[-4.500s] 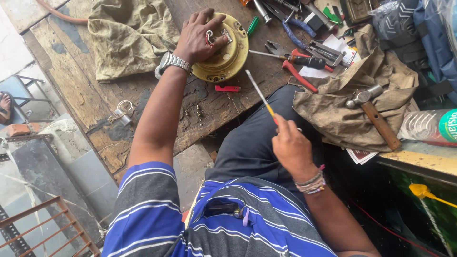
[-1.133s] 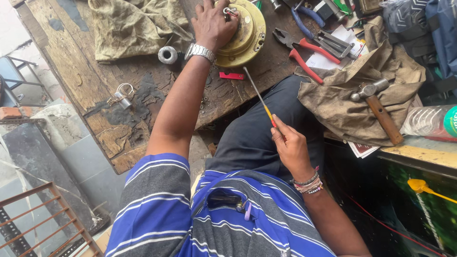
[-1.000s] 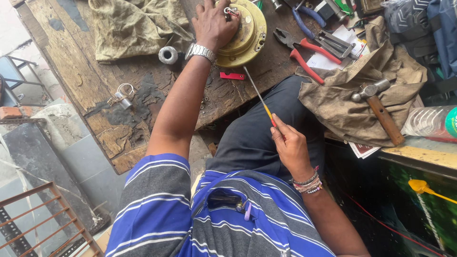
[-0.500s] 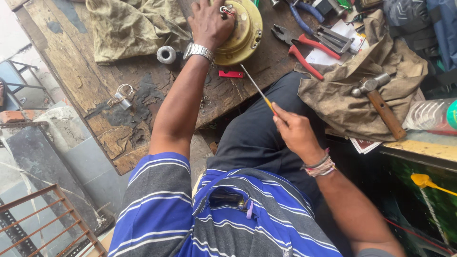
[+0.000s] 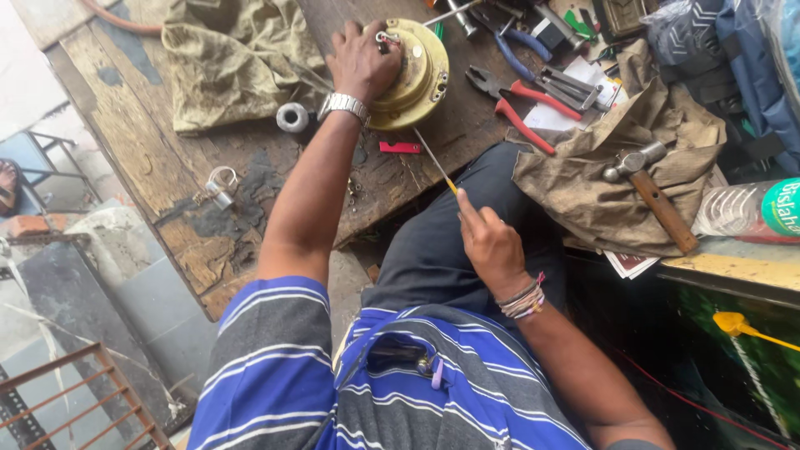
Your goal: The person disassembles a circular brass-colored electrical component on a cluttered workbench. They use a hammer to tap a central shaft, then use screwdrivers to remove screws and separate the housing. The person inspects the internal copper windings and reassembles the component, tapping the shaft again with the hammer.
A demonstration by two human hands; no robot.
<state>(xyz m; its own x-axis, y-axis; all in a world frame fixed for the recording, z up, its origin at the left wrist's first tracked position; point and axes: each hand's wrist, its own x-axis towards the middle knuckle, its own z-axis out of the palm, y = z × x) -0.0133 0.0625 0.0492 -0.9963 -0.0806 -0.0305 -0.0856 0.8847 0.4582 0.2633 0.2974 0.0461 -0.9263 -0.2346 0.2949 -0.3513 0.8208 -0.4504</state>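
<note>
Left hand [image 5: 362, 60] is clamped over a round yellow-brass metal housing [image 5: 412, 75], which sits near the far edge of the worn wooden workbench [image 5: 158, 167]. Right hand [image 5: 490, 243] is closed round a thin yellow-handled screwdriver [image 5: 435, 161], tip w/ shaft just beside the housing's near rim. Red-handled pliers [image 5: 512, 108] lie nearby.
</note>
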